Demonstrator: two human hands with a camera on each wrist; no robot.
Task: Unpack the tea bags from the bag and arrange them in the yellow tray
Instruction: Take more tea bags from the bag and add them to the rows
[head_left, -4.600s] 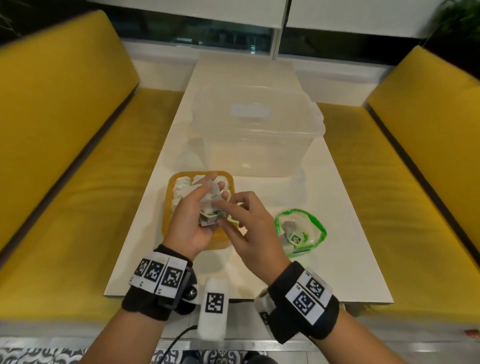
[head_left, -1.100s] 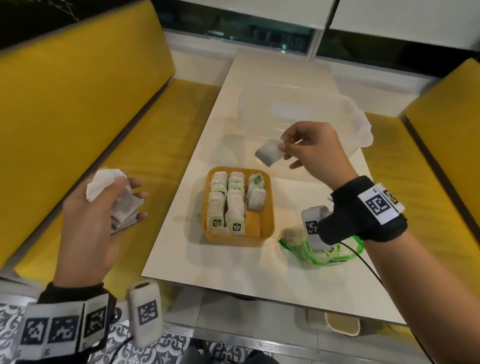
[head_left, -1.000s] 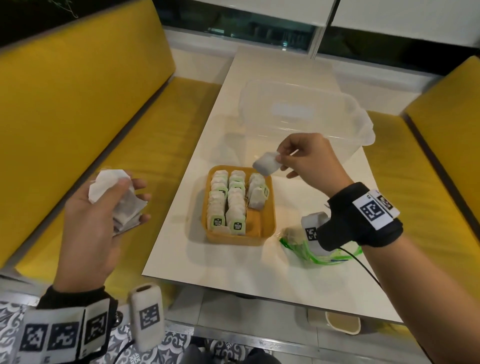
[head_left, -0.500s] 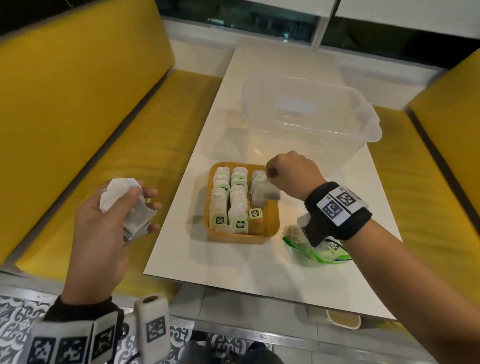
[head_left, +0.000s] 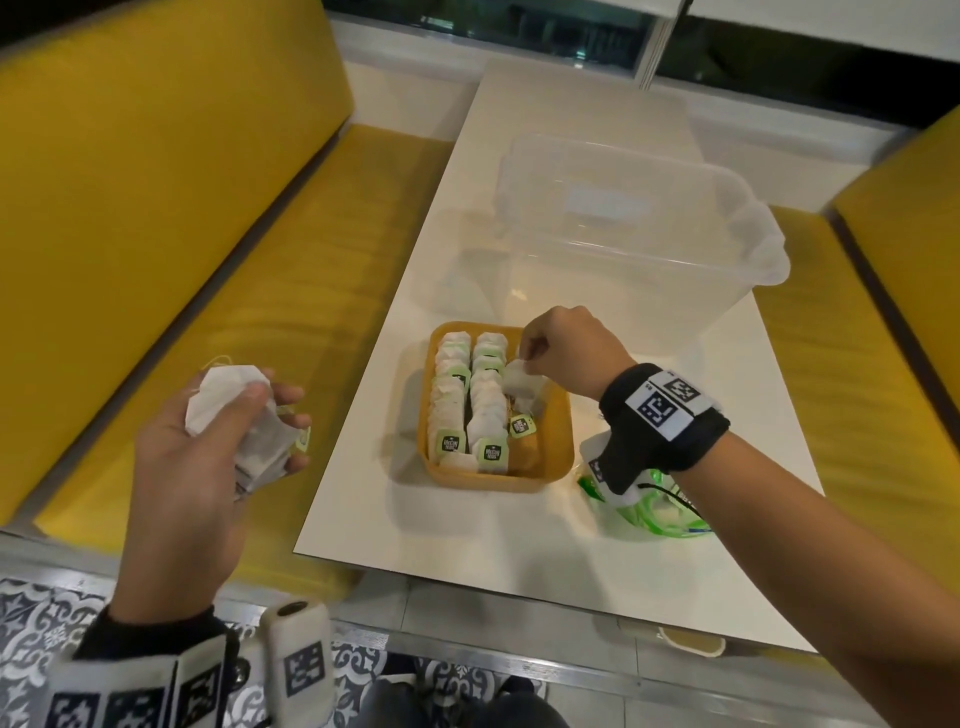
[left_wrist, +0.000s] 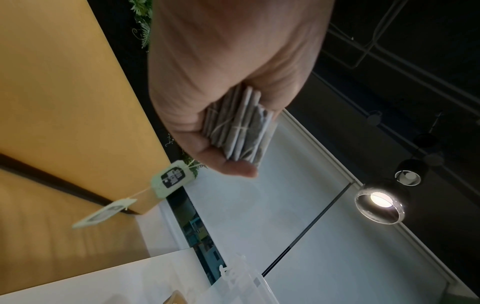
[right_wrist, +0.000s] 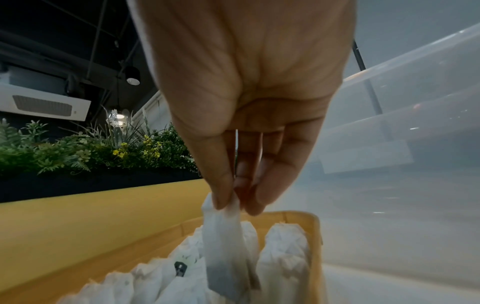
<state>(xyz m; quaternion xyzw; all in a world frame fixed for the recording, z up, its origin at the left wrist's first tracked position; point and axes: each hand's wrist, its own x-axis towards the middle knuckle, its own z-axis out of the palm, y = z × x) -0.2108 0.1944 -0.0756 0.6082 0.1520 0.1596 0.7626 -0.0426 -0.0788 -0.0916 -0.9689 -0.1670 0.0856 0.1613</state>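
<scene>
The yellow tray (head_left: 555, 457) sits on the white table and holds two full rows of tea bags (head_left: 451, 395) plus the start of a third row on its right. My right hand (head_left: 535, 351) hovers over the tray's far right part and pinches one tea bag (head_left: 519, 382) by its top edge; the tea bag (right_wrist: 226, 257) hangs down among the others. My left hand (head_left: 228, 431) is off the table's left side over the bench and grips a stack of tea bags (left_wrist: 239, 127), with two green tags (left_wrist: 171, 179) dangling. The green-edged bag (head_left: 654, 499) lies right of the tray.
A large clear plastic bin (head_left: 623, 228) stands just beyond the tray on the white table (head_left: 415, 519). Yellow benches (head_left: 234, 249) flank the table on both sides. A planter with greenery (right_wrist: 78, 152) runs behind the left bench.
My right hand carried one tea bag down from above the table into the tray's right row. My left hand stayed off to the left holding its stack.
</scene>
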